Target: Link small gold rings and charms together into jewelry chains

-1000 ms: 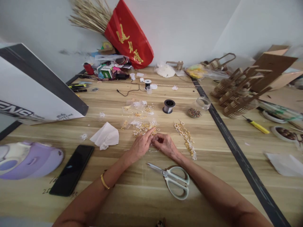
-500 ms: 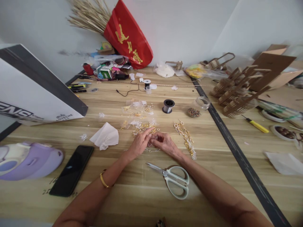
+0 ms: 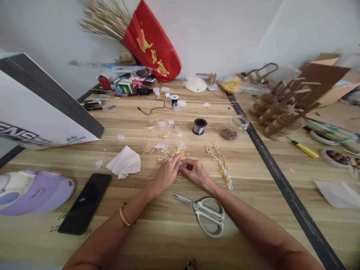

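My left hand (image 3: 168, 173) and my right hand (image 3: 195, 171) meet fingertip to fingertip over the middle of the table. Both are closed in a pinch around a thin silvery chain (image 3: 181, 179), part of which hangs out below the fingers. Most of what sits between the fingertips is hidden. Just beyond my left hand lies a loose heap of gold and silver beads (image 3: 168, 153). Right of my right hand, finished-looking strands of gold and clear chain (image 3: 221, 165) lie on the wood. Scissors with pale green handles (image 3: 209, 215) rest below my hands, blades pointing left.
A wire spool (image 3: 200, 126) and a glass jar of small beads (image 3: 234, 128) stand farther back. On the left are a crumpled tissue (image 3: 125, 162), a phone (image 3: 84, 203) and a large white box (image 3: 42, 108). Small woven baskets (image 3: 284, 112) crowd the right side, near a yellow-handled screwdriver (image 3: 305, 148).
My two hands have drawn slightly closer together, the left shifting a little to the right. Less of the chain shows beneath the fingers. The other things stay in place.
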Demonstrator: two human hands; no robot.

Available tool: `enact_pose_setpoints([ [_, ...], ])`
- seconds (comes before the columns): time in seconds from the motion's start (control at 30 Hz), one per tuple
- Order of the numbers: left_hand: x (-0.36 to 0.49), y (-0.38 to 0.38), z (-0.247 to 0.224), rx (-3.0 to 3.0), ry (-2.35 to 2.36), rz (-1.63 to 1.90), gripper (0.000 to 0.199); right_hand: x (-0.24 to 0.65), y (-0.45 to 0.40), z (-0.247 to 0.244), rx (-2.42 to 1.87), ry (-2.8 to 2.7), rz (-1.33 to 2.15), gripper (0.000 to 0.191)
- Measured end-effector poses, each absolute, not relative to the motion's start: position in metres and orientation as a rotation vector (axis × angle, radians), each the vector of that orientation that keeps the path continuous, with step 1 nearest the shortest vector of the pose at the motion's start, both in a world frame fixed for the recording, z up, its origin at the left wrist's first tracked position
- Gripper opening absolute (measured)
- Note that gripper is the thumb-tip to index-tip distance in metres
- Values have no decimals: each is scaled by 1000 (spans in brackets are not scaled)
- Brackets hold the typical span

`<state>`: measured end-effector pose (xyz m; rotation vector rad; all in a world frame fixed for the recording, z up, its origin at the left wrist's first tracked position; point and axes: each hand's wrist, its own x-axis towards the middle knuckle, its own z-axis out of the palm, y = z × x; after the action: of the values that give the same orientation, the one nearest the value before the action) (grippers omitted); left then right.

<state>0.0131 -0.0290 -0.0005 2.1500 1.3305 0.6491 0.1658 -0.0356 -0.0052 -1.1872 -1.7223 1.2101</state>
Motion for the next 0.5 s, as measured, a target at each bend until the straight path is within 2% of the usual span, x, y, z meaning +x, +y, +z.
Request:
enact_pose_setpoints([
  [0.5,14,-29,1,2154,1346,621,42,171,-29,-15,-1100,-1647,1426,14],
])
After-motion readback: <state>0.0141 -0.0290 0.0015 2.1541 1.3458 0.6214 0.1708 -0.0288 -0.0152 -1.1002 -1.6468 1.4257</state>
